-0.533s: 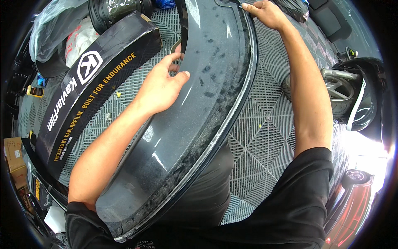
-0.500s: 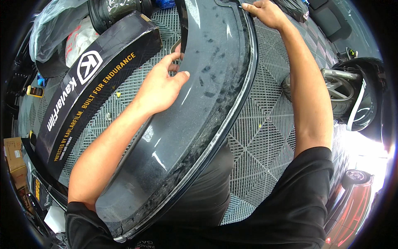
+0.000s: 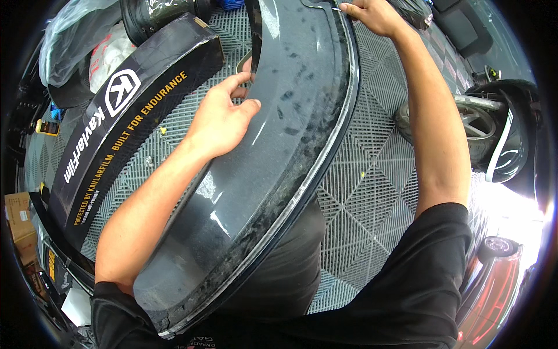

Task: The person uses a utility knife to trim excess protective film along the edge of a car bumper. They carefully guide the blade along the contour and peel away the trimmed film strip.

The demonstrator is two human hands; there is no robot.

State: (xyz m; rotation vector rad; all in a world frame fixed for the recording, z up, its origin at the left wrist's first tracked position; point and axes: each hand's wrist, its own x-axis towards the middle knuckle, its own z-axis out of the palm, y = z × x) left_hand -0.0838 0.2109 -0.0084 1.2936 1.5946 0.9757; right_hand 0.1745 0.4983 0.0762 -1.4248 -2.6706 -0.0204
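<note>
A long, curved, dark grey car body panel slants across the middle, dusty and smudged along its right side, with a black seal-like strip on its outer rim. My left hand grips its inner left edge: the thumb rests on the top face, while the fingers reach over the edge and are partly hidden. At the far right corner, my right hand pinches the rim between thumb and fingers; the fingertips on the underside do not show. The near end of the panel lies close to my body, over my dark trousers.
Left of the panel lies a long black box on the grey grid floor tiles. Behind it are a clear plastic bag and a black bucket-like container. A motorcycle wheel stands at right, a red car beyond.
Both hands keep their places on the panel. The whole view has shifted very slightly; nothing has been let go or taken up.
</note>
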